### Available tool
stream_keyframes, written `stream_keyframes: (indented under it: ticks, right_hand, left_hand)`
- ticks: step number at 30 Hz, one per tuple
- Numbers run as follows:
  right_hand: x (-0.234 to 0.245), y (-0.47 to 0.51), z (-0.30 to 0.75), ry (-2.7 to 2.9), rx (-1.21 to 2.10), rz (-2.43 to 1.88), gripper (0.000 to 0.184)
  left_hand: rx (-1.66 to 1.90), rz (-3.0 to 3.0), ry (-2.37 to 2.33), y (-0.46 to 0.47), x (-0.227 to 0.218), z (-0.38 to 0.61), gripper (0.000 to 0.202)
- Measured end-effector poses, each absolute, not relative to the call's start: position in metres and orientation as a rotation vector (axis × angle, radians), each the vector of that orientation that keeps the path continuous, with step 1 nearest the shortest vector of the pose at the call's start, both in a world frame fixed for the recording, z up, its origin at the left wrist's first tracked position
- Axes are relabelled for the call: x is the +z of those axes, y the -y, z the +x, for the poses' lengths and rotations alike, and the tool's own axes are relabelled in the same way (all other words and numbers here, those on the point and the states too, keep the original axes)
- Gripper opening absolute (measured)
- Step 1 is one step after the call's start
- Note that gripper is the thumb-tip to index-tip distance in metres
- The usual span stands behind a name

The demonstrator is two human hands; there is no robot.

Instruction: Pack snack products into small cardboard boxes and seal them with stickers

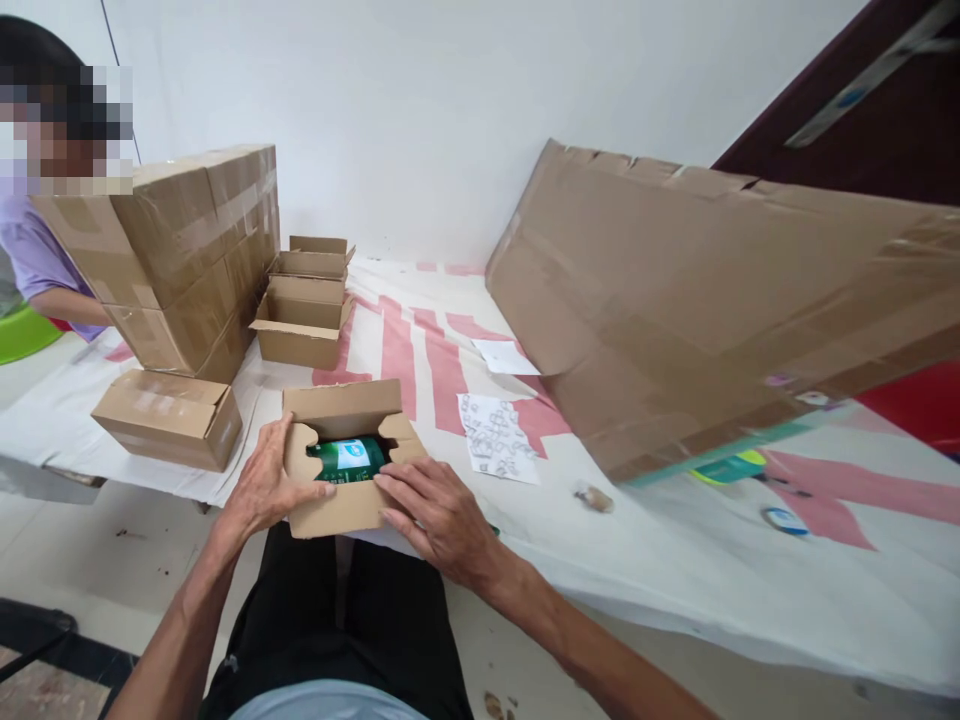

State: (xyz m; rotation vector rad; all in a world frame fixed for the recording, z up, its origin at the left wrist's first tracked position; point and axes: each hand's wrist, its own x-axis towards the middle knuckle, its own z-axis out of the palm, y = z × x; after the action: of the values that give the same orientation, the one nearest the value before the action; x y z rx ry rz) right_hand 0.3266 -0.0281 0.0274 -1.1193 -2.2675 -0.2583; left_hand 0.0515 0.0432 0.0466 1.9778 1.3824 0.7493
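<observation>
A small open cardboard box (337, 511) sits at the table's near edge with its flaps up. Inside lies a green package (352, 459) with a white and blue label; its lower part is hidden by the box. My left hand (266, 480) grips the box's left side, thumb over the front flap. At the front right corner, the bent fingers of my right hand (431, 505) hold the flap edges, with fingertips close to the package. Whether they touch the package I cannot tell.
Left of the box lies a taped carton (169, 415), before a stack of large cartons (187, 240). Open boxes (300, 335) stand behind. A big cardboard sheet (697, 310) leans at right, near papers (499, 435) and a tape roll (784, 521). A person (49, 240) is at far left.
</observation>
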Motion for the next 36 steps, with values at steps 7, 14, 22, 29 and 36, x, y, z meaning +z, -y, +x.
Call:
stream_keyframes:
  ticks: [7,14,22,29,36]
  right_hand:
    - [0.061,0.014,0.332,2.346,-0.409,-1.242,0.017]
    - [0.079,-0.012,0.355,2.435,-0.588,-1.602,0.017]
    - [0.073,-0.062,0.325,2.836,-0.170,-1.606,0.018]
    - [0.057,-0.081,0.312,2.906,0.232,-1.377,0.026]
    - [0.039,-0.077,0.322,2.885,0.260,-1.349,0.057]
  left_hand:
    - [0.911,1.934,-1.416,-0.039,0.048,0.054,0.086]
    - [1.201,1.561,-1.203,-0.033,0.025,0.046,0.077]
    - [1.363,1.160,-1.028,-0.024,-0.018,0.027,0.080]
    - [1.020,1.363,-0.968,-0.025,-0.045,-0.005,0.127]
    - [0.887,1.813,-1.037,-0.035,-0.038,0.016,0.145]
